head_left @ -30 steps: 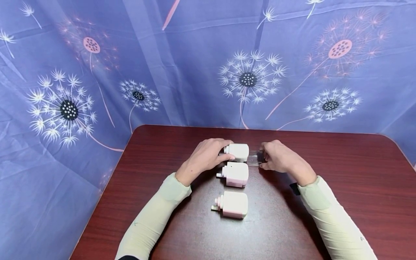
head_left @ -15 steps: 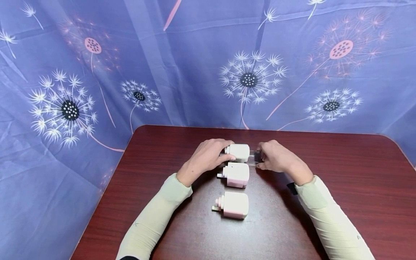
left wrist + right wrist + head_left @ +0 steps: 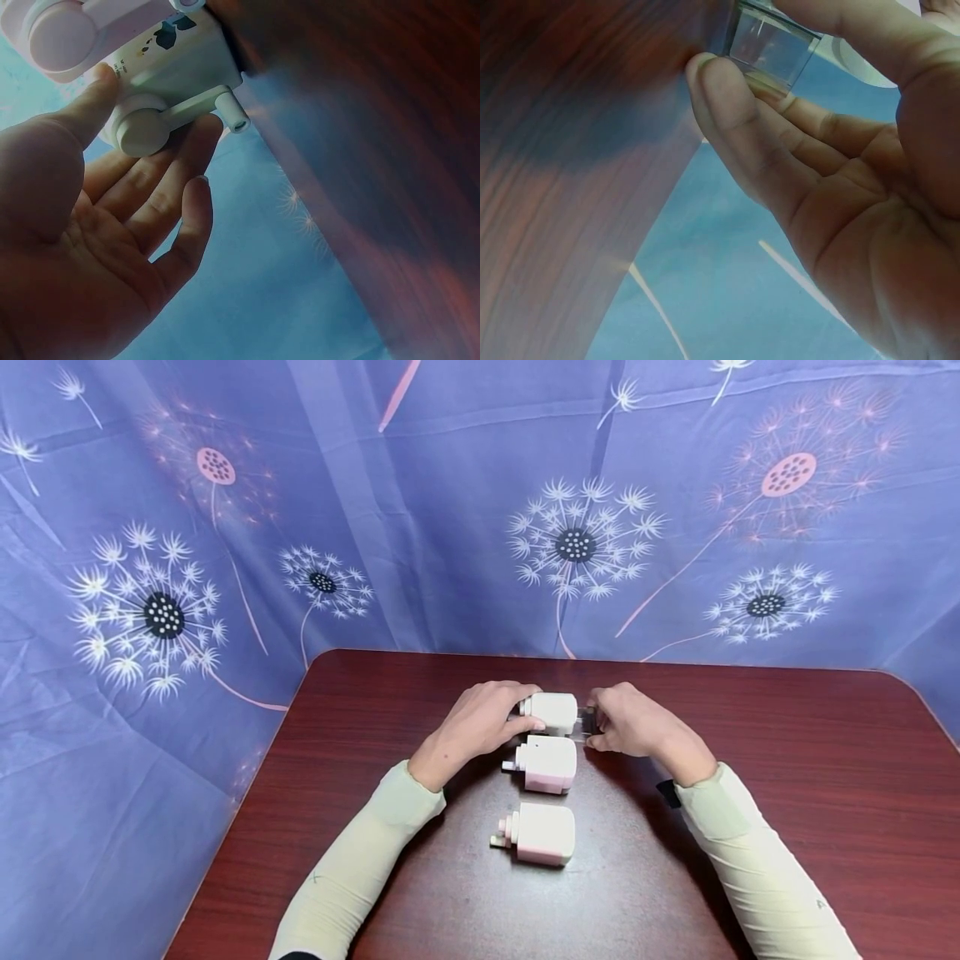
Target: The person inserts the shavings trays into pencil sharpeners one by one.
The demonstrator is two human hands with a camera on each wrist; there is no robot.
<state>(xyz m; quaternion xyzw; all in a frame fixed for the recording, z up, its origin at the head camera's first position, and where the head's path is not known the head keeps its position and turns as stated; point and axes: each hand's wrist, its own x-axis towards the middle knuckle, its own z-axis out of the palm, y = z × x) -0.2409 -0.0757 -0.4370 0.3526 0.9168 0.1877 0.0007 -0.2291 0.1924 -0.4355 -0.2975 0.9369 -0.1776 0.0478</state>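
Note:
At the far end of a row lies a white hand-crank pencil sharpener. My left hand grips it at the crank end, thumb on the near side and fingers on the far side. The crank arm shows in the left wrist view. To the sharpener's right, my right hand pinches a clear plastic drawer between thumb and fingers. The drawer's left end meets the sharpener; how deep it sits inside is hidden.
Close in front of the held one lies a pale pink sharpener. Another pink-and-white sharpener is nearer the person. All rest on a dark red wooden table, with a blue floral cloth hanging behind.
My right hand has shifted left with the clear drawer, narrowing the gap to the white sharpener. My left hand keeps its hold there, almost still.

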